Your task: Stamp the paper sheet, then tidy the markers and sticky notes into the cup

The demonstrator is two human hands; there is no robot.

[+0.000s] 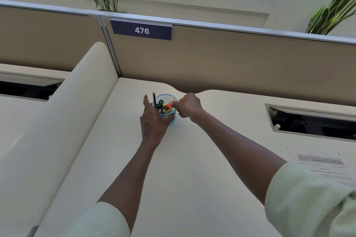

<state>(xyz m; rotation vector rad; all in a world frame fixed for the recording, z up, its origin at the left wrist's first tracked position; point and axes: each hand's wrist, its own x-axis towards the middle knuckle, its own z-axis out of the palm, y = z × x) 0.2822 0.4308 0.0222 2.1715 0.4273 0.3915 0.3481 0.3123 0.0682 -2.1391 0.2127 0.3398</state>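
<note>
Near the back of the pale desk (192,159), a small blue mesh cup (172,117) stands full of dark markers (159,105) and bright sticky notes (169,106). One left hand (154,121) wraps round its side. One right hand (187,106) pinches something orange at the rim. A printed paper sheet (323,167) lies far right.

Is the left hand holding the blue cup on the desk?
Yes, the left hand is wrapped around the side of the blue mesh cup, which stands on the desk.
</note>
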